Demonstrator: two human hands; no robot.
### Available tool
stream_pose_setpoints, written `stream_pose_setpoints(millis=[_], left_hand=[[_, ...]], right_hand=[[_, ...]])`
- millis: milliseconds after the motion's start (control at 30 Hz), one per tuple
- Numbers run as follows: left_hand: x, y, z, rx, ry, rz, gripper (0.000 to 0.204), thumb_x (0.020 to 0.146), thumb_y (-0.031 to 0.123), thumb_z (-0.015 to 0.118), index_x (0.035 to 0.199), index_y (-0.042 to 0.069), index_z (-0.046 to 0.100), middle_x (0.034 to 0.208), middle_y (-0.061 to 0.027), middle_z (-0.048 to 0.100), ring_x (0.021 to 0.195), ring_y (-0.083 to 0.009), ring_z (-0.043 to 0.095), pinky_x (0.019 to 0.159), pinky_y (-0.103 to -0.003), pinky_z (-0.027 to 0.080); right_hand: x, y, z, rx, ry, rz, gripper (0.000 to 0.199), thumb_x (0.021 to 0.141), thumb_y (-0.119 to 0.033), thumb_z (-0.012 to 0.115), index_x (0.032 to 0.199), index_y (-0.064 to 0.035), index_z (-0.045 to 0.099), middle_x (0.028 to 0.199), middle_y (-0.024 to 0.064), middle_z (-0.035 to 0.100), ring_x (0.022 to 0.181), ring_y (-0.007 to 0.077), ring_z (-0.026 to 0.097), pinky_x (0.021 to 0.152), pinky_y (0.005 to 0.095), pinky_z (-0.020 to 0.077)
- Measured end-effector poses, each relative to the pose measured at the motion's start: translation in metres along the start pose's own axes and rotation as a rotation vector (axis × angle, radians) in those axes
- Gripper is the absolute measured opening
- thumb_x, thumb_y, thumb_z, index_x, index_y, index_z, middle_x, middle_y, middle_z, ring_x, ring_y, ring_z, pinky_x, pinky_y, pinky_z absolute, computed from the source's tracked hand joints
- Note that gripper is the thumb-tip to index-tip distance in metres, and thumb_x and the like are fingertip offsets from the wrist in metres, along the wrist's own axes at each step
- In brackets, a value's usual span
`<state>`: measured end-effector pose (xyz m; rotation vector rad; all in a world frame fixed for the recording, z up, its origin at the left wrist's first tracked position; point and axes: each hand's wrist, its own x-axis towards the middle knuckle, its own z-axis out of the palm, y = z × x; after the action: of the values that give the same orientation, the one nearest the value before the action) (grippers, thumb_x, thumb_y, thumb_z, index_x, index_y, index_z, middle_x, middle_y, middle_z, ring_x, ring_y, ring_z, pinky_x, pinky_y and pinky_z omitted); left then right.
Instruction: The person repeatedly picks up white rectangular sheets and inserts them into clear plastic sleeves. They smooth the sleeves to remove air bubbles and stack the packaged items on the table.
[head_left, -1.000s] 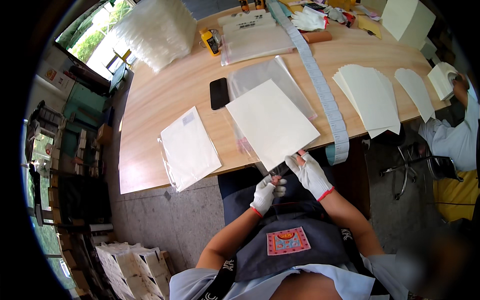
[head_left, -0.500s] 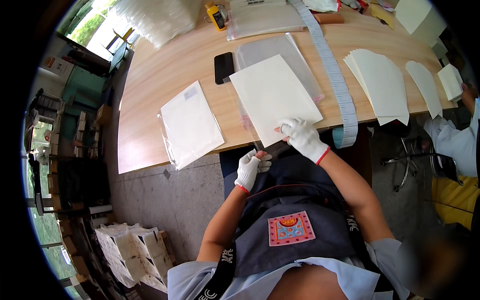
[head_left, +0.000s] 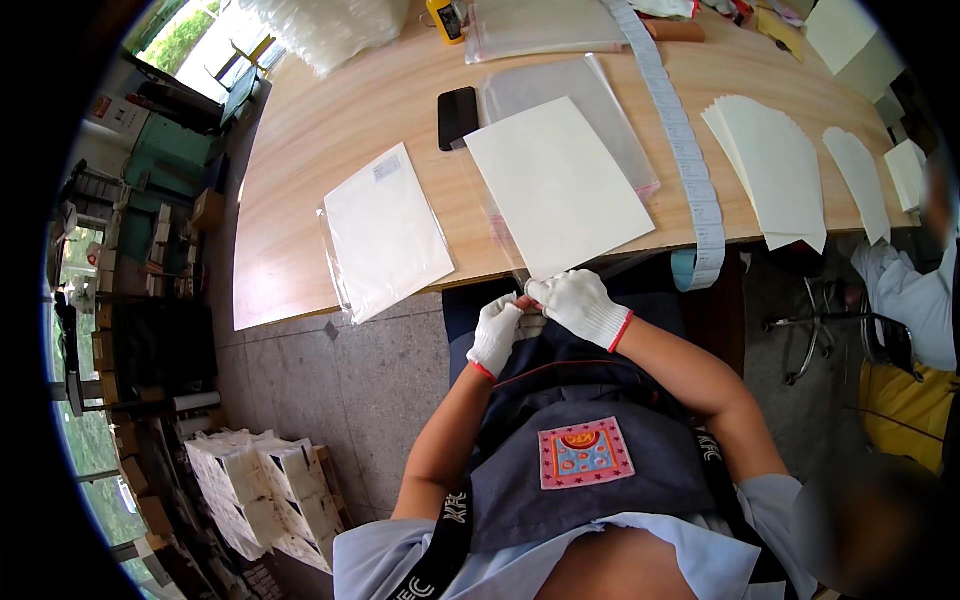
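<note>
My left hand [head_left: 497, 335], in a white work glove with bare fingertips, is closed at the table's front edge on the near edge of a clear plastic bag [head_left: 497, 222]. My right hand [head_left: 580, 305], gloved the same way, meets it there with thumb and fingers pinched at the bag's edge; the exact grip is small and partly hidden. A stack of white paper or card [head_left: 560, 185] lies tilted over the bag, its near corner just above my fingers. Left of it rests a white sheet in a clear sleeve [head_left: 385, 235] with a small label.
Behind the white stack lie more clear bags [head_left: 570, 95] and a black phone [head_left: 458, 118]. A label strip [head_left: 685, 150] runs down the table and hangs over its front edge. Fanned white sheets [head_left: 775, 170] lie to the right, near another person's sleeve [head_left: 915, 290].
My right hand has left the white stack's near edge and moved down and left to my left hand. Its fingers now pinch beside the left ones. The view has shifted slightly.
</note>
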<state>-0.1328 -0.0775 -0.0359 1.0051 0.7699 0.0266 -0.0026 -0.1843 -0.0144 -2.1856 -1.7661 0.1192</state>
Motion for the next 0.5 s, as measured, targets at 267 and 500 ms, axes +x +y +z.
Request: stream_pose_setpoints(millis=[267,500], left_hand=[[-0.004,-0.007,0.0,-0.083,0.123,0.022,0.016,0.087,0.018,0.054,0.087,0.003,0.058,0.087,-0.0122,0.066,0.063,-0.0151,0.061,0.058,-0.027,0.051],[-0.011,-0.005,-0.021,0.173,0.046,0.147,0.027,0.091,0.025,0.05,0.092,0.0,0.059,0.089,-0.0116,0.066,0.065,-0.0143,0.061,0.059,-0.025,0.05]], right_hand=[[-0.081,0.049,-0.025,1.626,0.367,0.695,0.014,0.088,-0.02,0.054,0.084,-0.0063,0.053,0.079,0.0096,0.064,0.059,0.0135,0.059,0.05,0.0225,0.0446],[-0.364,0.193,0.038,0.898,0.5,1.296,0.024,0.085,-0.024,0.051,0.098,-0.0057,0.06,0.086,0.009,0.06,0.075,0.0188,0.057,0.065,0.0285,0.047]])
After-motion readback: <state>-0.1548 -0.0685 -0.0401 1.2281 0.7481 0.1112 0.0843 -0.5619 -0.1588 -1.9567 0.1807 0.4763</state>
